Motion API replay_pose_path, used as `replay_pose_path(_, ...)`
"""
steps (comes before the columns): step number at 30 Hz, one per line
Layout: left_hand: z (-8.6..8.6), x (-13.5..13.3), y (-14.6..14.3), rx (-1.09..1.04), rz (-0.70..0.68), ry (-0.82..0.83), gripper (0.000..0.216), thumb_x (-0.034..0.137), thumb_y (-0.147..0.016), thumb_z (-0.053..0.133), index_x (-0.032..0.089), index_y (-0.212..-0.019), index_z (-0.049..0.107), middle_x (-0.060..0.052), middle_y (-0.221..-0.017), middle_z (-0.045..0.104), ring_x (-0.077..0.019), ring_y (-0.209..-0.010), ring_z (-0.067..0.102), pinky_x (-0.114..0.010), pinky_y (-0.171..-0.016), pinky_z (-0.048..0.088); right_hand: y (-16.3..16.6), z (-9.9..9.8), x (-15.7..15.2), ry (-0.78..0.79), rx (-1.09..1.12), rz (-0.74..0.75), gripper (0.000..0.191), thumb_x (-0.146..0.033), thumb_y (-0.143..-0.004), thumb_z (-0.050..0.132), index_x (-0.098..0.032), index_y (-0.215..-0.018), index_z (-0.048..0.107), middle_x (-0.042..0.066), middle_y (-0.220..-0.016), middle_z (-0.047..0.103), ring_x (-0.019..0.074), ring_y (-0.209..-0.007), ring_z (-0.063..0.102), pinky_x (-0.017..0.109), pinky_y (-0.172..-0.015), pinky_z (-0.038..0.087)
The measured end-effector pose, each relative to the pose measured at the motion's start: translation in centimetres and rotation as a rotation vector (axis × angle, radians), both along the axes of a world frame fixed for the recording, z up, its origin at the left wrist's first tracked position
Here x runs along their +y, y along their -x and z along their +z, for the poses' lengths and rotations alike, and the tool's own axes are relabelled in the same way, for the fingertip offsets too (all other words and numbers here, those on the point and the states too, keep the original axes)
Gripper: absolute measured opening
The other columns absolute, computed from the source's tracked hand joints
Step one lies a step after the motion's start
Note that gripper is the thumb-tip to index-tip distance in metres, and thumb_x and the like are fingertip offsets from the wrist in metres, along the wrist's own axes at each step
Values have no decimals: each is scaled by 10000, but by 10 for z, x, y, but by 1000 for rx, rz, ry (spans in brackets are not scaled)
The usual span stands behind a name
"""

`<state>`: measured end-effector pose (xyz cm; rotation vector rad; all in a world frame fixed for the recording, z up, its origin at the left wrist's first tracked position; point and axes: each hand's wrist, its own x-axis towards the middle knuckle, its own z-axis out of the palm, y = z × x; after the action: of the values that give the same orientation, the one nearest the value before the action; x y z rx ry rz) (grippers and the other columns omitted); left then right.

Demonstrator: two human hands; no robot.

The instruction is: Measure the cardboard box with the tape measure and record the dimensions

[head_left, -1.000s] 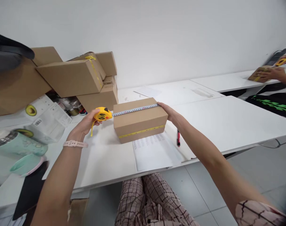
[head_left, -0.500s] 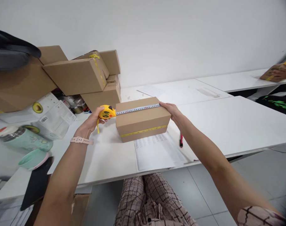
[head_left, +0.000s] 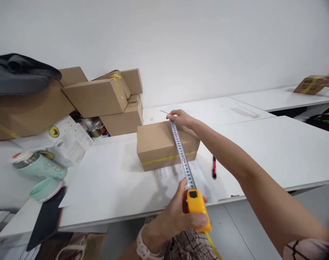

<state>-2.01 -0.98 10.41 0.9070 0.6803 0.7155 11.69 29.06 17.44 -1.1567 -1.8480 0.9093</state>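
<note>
Tape lengthwise across box, near left hand to far right hand

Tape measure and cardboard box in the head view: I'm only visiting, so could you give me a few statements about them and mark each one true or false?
1. The left hand grips a yellow tape measure. True.
2. The tape runs along the long side of the cardboard box, left to right. False: it crosses the box's top from the far edge towards the person.
3. The right hand holds the tape's end at the box's far edge. True.
4. The red pen lies on top of the box. False: it lies on the white table, to the right of the box.
</note>
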Motion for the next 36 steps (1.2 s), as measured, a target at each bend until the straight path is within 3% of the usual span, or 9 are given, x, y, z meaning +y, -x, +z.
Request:
replay_pose_path(3, 4, 6, -22, -112, 142, 10, 895, 456, -646, 893, 274, -1396, 441, -122, -1271, 568, -230, -822, 723, -367, -716, 575, 22, -1, 17, -9, -145, -17, 186, -342, -893, 645, -203, -781, 695, 55, -854, 683, 204, -864, 593, 373, -896, 434)
replay_pose_path(7, 25, 22, -12, -79, 225, -27, 674, 497, -717, 823, 245, -1274, 539, -138, -1285, 602, -266, -786, 755, -341, -637, 557, 24, -10, 34, -31, -291, -132, 290, -339, -906, 630, -209, -647, 622, 59, -782, 646, 218, -857, 587, 369, -886, 409)
replay_pose_path(12, 28, 19, -7, -98, 270, -8, 544, 549, -759, 766, 211, -1154, 605, -147, -1302, 629, -257, -767, 758, -337, -638, 550, 14, -19, 35, -30, -380, -59, 479, -372, -941, 568, -219, -512, 417, 15, -582, 482, 184, -689, 505, 328, -738, 384)
replay_pose_path(20, 21, 23, -25, -85, 295, 15, 588, 550, -735, 784, 224, -1188, 597, -147, -1321, 609, -274, -802, 757, -348, -620, 576, 15, -16, 31, -18, -363, -35, 388, -370, -908, 653, -204, -567, 574, 33, -660, 596, 192, -738, 549, 325, -780, 419)
replay_pose_path(23, 22, 21, -25, -74, 306, 0, 585, 554, -725, 797, 222, -1167, 604, -146, -1301, 617, -264, -776, 752, -348, -609, 578, 9, -15, 29, 29, -184, -22, 358, -464, -926, 638, -198, -690, 680, 66, -820, 696, 219, -855, 611, 340, -872, 442)
replay_pose_path(26, 19, 9, -10, -5, 387, -92, 627, 514, -678, 853, 251, -1188, 600, -110, -1240, 643, -261, -801, 743, -378, -678, 604, -14, -18, 24, 54, 177, -70, 496, -653, -942, 530, -204, -941, 740, 92, -994, 738, 230, -987, 635, 330, -913, 469)
replay_pose_path(29, 10, 0, 18, 178, 653, -296, 709, 425, -668, 886, 303, -1275, 541, -67, -1123, 674, -275, -929, 721, -384, -773, 613, -50, -33, 9, 20, 381, -256, 634, -762, -917, 454, -200, -1023, 727, 82, -926, 716, 205, -930, 635, 311, -880, 487)
replay_pose_path(32, -4, 5, 48, 378, 913, -419, 688, 372, -700, 871, 312, -1279, 504, -47, -1102, 661, -262, -997, 703, -380, -834, 603, -82, -56, -21, 40, 379, -325, 697, -807, -893, 430, -198, -1057, 728, 36, -740, 627, 180, -743, 582, 306, -769, 486)
replay_pose_path(36, -10, 27, 74, 346, 897, -365, 605, 459, -694, 834, 278, -1188, 535, -30, -1080, 637, -232, -849, 724, -371, -732, 611, -92, -66, -71, 51, 240, -168, 761, -838, -883, 391, -245, -1240, 705, 30, -777, 637, 201, -775, 584, 322, -769, 476)
